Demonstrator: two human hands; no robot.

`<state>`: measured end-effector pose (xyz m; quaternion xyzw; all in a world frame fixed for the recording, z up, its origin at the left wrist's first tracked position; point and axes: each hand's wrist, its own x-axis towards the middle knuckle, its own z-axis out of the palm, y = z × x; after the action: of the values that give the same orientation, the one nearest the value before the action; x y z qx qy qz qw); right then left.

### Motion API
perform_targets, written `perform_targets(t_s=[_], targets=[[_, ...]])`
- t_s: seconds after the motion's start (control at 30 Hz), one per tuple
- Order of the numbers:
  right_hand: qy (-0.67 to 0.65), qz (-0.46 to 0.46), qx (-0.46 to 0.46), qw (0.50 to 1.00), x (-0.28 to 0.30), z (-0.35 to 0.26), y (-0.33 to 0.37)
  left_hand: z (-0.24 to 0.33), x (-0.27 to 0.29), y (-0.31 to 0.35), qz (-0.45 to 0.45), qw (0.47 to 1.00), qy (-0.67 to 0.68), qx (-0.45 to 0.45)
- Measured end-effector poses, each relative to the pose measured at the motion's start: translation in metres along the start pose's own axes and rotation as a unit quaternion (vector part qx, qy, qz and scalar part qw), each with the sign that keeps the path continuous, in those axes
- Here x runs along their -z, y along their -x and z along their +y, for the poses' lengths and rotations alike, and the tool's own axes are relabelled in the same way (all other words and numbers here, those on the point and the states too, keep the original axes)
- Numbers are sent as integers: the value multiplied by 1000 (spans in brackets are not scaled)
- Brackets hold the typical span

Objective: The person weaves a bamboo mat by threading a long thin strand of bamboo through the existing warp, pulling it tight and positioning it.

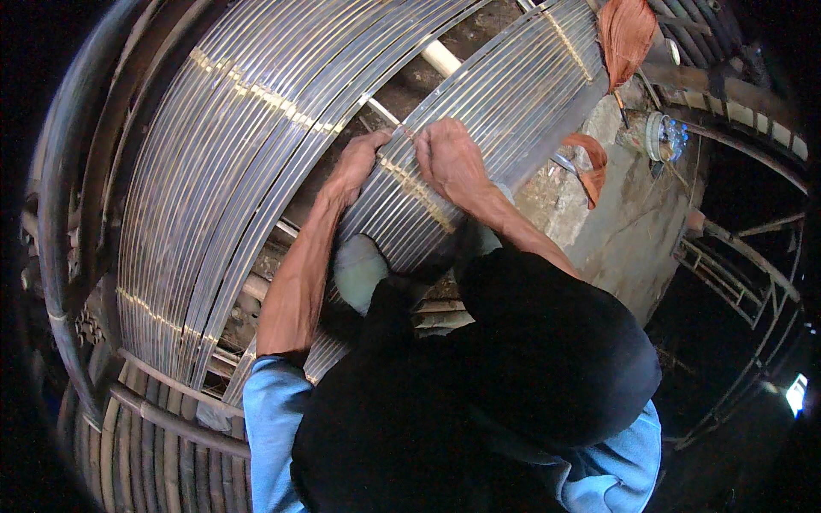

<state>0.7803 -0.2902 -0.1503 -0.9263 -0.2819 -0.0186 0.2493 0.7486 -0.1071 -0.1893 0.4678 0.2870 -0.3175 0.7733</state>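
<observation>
A long panel of thin, glossy bamboo slats (513, 94) lies under me, with a pale row of binding (410, 184) crossing it. My left hand (363, 160) is closed in a pinch at the panel's left edge, beside that row. Just to its right, my right hand (449, 160) rests on the slats, fingers curled into a fist. Between the two hands a thin strand seems to show, too small to make out. A wider slat panel (256, 111) with similar pale bindings lies on the left, across a narrow gap.
Bamboo crosspieces (440, 58) span the gap between the panels. Dark curved poles (64, 214) stand at far left. Rust-brown sheets (626, 38) and a pale bucket (655, 137) with clear bluish plastic lie at right. My foot (359, 272) is on the near slats.
</observation>
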Motion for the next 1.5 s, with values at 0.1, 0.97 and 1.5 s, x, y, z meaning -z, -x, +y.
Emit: perform_targets(t_s=[0.1, 0.97, 1.5], targets=[[-164, -100, -175, 966, 10, 2, -7, -4, 3, -3, -19, 1000, -13, -3], [-435, -238, -65, 866, 11, -38, -5, -7, 7, 1, -91, 949, -300, -39], [-221, -18, -432, 874, 284, 156, 92, -26, 4, -17, 107, 902, -399, -124]])
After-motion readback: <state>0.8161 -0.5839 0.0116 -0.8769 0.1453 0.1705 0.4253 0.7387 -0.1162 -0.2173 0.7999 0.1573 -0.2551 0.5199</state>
